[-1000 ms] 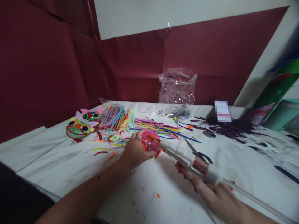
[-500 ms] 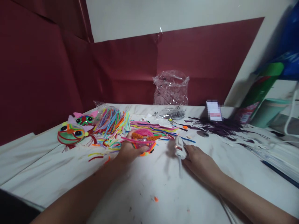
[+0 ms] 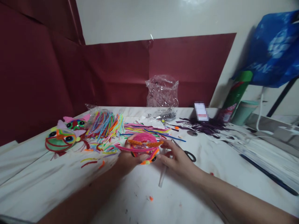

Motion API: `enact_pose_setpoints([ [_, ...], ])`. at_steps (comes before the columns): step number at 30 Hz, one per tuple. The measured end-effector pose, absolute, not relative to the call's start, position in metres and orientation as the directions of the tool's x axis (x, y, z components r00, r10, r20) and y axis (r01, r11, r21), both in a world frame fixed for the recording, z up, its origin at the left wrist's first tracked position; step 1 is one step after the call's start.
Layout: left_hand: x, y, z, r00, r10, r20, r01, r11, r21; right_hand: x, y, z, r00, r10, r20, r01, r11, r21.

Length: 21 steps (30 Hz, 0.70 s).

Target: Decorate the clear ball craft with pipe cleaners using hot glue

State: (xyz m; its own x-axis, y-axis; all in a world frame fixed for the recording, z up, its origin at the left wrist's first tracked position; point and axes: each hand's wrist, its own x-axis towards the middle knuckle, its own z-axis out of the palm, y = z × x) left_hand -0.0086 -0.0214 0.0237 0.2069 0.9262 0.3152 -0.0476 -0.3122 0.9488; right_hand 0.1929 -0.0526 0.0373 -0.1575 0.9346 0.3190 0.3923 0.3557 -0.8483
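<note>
My left hand (image 3: 130,158) is closed around a craft figure (image 3: 143,139) with a pink yarn-like top, orange fuzzy pipe cleaners across it and a black eye low on its right side. My right hand (image 3: 179,160) is at the figure's right edge, thumb and fingers apart. Whether the fingertips touch the figure is hard to tell. Below that hand a translucent glue stick (image 3: 162,179) sticks out over the table; any glue gun body behind the hand is hidden. Scissors (image 3: 190,156) lie partly behind my right wrist.
Two finished-looking animal faces (image 3: 60,140) stand at left. Beside them are bundled pipe cleaners (image 3: 105,124) and loose cut pieces (image 3: 90,163). Behind are a clear plastic bag (image 3: 162,93), dark purple strands (image 3: 205,126) and a green cup (image 3: 245,112). A dark-edged stack (image 3: 268,174) lies right.
My right hand has let go of the white glue gun and moved left to the craft figure. The left hand still holds the figure. The view has turned slightly right.
</note>
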Motion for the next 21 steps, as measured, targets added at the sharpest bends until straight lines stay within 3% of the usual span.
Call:
enact_pose_setpoints([
  [4, -0.008, -0.024, 0.024, 0.183, 0.922, 0.341, -0.003, -0.347, 0.938, 0.180, -0.046, 0.037, -0.199, 0.918, 0.342, 0.207, 0.381, -0.901],
  [11, -0.007, -0.023, 0.023, 0.179, 0.931, 0.317, 0.019, -0.326, 0.945, 0.174, -0.044, 0.032, -0.041, 0.950, 0.308, 0.210, 0.310, -0.927],
  [21, -0.007, -0.017, 0.009, 0.153, 0.929, 0.337, 0.081, -0.352, 0.932, 0.177, -0.039, 0.028, -0.049, 0.980, 0.191, 0.053, 0.193, -0.980],
])
